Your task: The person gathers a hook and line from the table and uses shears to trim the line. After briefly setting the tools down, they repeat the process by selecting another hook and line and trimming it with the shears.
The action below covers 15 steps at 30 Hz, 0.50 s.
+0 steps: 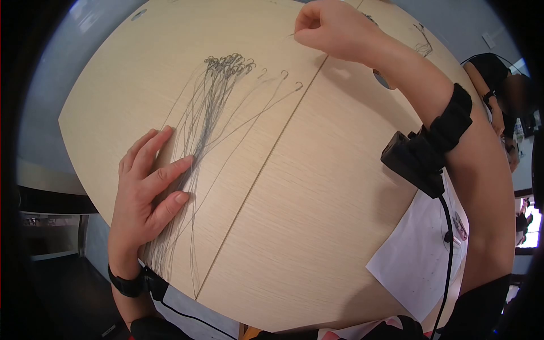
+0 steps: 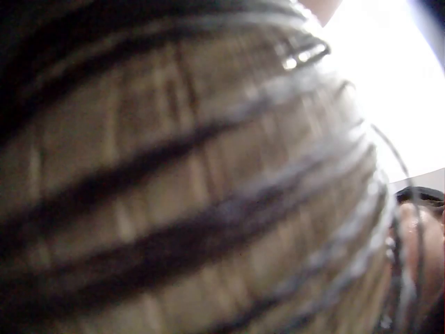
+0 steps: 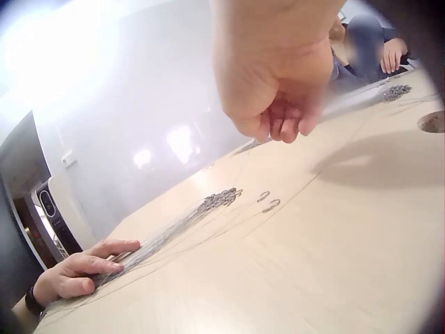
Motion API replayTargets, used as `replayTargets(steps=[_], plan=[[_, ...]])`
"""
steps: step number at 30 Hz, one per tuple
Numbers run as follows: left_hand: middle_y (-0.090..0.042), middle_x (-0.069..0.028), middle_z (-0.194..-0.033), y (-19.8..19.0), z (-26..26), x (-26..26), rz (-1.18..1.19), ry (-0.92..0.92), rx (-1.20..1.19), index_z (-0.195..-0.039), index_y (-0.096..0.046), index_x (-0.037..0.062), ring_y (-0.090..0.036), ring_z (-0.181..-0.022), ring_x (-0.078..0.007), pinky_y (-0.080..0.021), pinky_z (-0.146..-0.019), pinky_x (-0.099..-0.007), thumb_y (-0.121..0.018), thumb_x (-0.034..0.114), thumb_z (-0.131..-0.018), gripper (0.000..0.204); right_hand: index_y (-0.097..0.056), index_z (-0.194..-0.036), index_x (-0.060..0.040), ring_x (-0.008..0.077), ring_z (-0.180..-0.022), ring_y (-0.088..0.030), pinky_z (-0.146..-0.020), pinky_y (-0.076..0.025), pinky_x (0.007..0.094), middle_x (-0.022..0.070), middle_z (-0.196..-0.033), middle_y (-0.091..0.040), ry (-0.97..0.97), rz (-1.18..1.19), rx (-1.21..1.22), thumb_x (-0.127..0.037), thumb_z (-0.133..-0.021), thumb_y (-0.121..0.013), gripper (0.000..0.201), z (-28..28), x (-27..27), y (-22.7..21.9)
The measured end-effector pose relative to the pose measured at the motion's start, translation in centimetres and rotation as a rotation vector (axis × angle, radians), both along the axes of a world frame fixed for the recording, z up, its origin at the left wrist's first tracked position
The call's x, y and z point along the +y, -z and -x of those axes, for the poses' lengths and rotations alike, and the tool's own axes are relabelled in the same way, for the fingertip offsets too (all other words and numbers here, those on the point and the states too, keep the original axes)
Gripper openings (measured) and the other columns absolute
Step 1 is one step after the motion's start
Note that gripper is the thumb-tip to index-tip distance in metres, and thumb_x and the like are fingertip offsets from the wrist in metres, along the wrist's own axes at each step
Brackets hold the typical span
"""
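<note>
A bundle of fish hooks (image 1: 229, 65) on long thin fishing lines (image 1: 207, 130) lies across the table, hooks at the far end. Three hooks, one of them this hook (image 1: 298, 86), sit apart to the right of the cluster. My left hand (image 1: 139, 198) rests on the lines near their lower part, its fingers spread and loosely extended. Raised beyond the hooks, my right hand (image 1: 334, 31) has curled fingers and pinches a thin strand, which shows as a short dark bit at the fingertips. The left wrist view is filled with blurred lines (image 2: 208, 209) close up.
The table (image 1: 272, 226) has a seam running through it. At right lies white paper (image 1: 399, 260), with a small red-handled tool (image 1: 460, 226) on it. Another hook bundle (image 1: 423, 45) sits at the far right, beyond a round table hole (image 3: 432, 122). Another person (image 3: 365, 52) is across the table.
</note>
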State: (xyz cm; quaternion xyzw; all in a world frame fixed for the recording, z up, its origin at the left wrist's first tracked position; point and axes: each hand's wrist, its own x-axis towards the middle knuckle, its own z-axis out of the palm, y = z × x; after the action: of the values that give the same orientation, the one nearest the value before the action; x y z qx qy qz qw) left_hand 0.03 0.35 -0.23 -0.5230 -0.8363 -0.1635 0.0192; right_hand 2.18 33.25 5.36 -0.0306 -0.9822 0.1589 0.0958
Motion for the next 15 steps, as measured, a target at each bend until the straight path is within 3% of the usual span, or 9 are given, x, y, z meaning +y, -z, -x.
replayTargets(steps=[1,4,12,14,15], plan=[[-0.04,-0.0164,-0.129,0.0,0.0,0.0,0.003,-0.002,0.0,-0.107,-0.06,0.0133,-0.033,-0.12,-0.0369,-0.026,-0.097,-0.0451,-0.052,0.041,-0.078,0.041,-0.062,-0.075,-0.0011,0.0261,-0.07,-0.06,-0.066,-0.047,0.0333,0.0171,-0.075,-0.062,0.038,0.061,0.041,-0.014,-0.068,-0.057,0.016,-0.2,0.0,-0.4],[-0.043,-0.0151,-0.127,-0.1,-0.3,0.3,-0.046,-0.013,-0.007,-0.104,-0.062,0.0133,-0.037,-0.116,-0.0353,-0.027,-0.095,-0.0426,-0.059,0.034,-0.073,0.038,-0.062,-0.074,-0.0007,0.0263,-0.071,-0.06,-0.065,-0.047,0.0329,0.0178,-0.077,-0.062,0.134,0.023,0.098,-0.014,-0.068,-0.056,0.015,0.4,0.7,-0.4],[-0.043,-0.0157,-0.126,0.1,0.1,0.0,-0.058,0.0,0.01,-0.104,-0.062,0.0128,-0.038,-0.115,-0.0363,-0.028,-0.095,-0.0429,-0.058,0.034,-0.073,0.038,-0.061,-0.077,0.0036,0.0225,-0.069,-0.059,-0.062,-0.047,0.0326,0.0145,-0.073,-0.062,0.345,-0.085,0.225,-0.014,-0.071,-0.056,0.02,0.2,3.0,-3.6],[-0.044,-0.0158,-0.125,0.2,0.2,-0.1,-0.054,0.0,0.017,-0.104,-0.062,0.0126,-0.038,-0.115,-0.0365,-0.028,-0.095,-0.043,-0.058,0.034,-0.073,0.038,-0.06,-0.078,0.0026,0.0198,-0.067,-0.057,-0.059,-0.046,0.0319,0.0111,-0.07,-0.06,0.449,0.203,0.26,-0.013,-0.071,-0.056,0.018,-0.5,3.5,-5.0],[-0.044,-0.0158,-0.125,0.2,0.2,-0.1,-0.058,0.001,0.013,-0.104,-0.062,0.0125,-0.038,-0.115,-0.0365,-0.028,-0.094,-0.0431,-0.058,0.034,-0.073,0.038,-0.06,-0.078,0.0026,0.0198,-0.067,-0.057,-0.059,-0.046,0.0319,0.0111,-0.07,-0.06,0.449,0.203,0.261,-0.013,-0.071,-0.056,0.018,-0.7,3.7,-5.5]])
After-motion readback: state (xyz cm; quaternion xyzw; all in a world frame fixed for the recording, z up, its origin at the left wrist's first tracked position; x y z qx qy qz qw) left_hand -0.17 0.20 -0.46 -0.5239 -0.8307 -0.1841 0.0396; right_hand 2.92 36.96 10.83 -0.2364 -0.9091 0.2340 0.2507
